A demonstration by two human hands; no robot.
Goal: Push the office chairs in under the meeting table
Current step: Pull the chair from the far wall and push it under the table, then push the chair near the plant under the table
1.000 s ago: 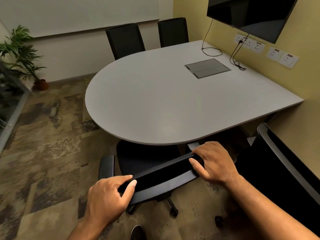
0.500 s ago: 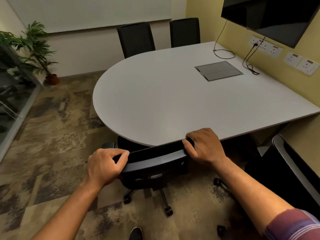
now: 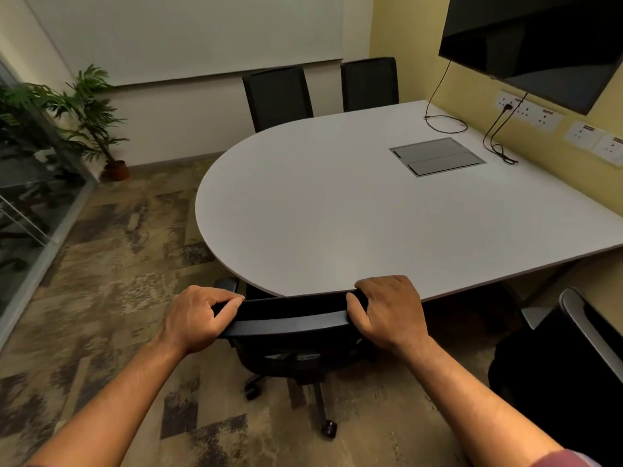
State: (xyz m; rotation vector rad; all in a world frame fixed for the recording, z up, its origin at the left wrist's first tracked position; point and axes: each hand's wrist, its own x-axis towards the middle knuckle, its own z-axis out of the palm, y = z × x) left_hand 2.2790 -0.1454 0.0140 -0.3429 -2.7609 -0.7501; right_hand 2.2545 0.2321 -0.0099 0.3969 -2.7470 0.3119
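both hands on the near office chair [image 3: 290, 335] here, left hand [image 3: 197, 320] wrapped around the left end of the backrest's top rail, right hand [image 3: 387, 313] wrapped around the right end, each grip closed tight on that rail. the backrest top sits right at the curved edge of the grey worktop [image 3: 354, 210], seat tucked beneath it, castors showing on the patterned carpet [image 3: 101, 298]. across the worktop, two more black chairs [image 3: 278, 96] stand pushed in on the far side. at lower right, another black chair [image 3: 569, 358] stands out beside the worktop near the yellow wall. potted plant [image 3: 91, 119] in the far left corner.
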